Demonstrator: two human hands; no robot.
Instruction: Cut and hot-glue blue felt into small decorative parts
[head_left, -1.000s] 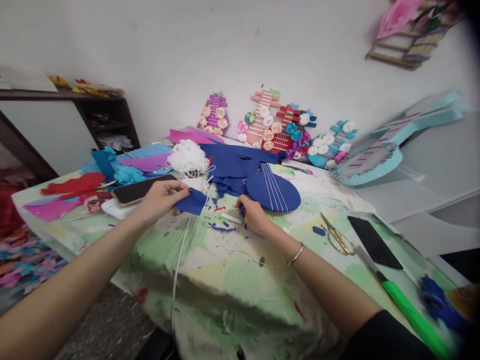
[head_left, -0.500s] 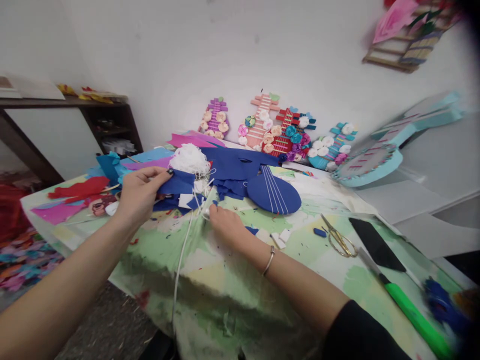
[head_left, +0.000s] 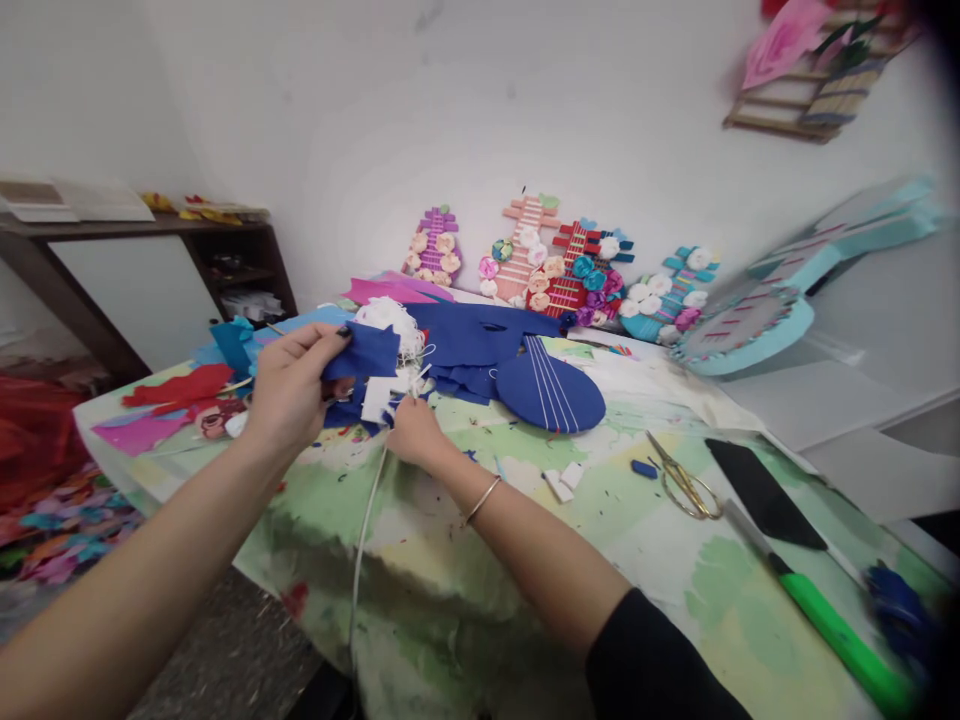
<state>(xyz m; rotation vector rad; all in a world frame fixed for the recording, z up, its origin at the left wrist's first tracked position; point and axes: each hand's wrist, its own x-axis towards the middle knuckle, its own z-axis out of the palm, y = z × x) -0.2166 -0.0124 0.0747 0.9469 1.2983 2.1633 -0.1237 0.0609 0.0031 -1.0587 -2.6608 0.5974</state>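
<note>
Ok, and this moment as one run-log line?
left hand: holds blue cloth piece | right hand: at white scraps, grip unclear | gold scissors: on table, untouched

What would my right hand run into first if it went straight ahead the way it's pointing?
Probably the white piece just off the fingertips of your right hand, though depth is unclear and they may already be touching.

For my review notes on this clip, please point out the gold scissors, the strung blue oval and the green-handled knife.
gold scissors (head_left: pixel 693 494), head view, handle loops
strung blue oval (head_left: pixel 517 393), head view, left part of its face
green-handled knife (head_left: pixel 840 632), head view, handle
</note>
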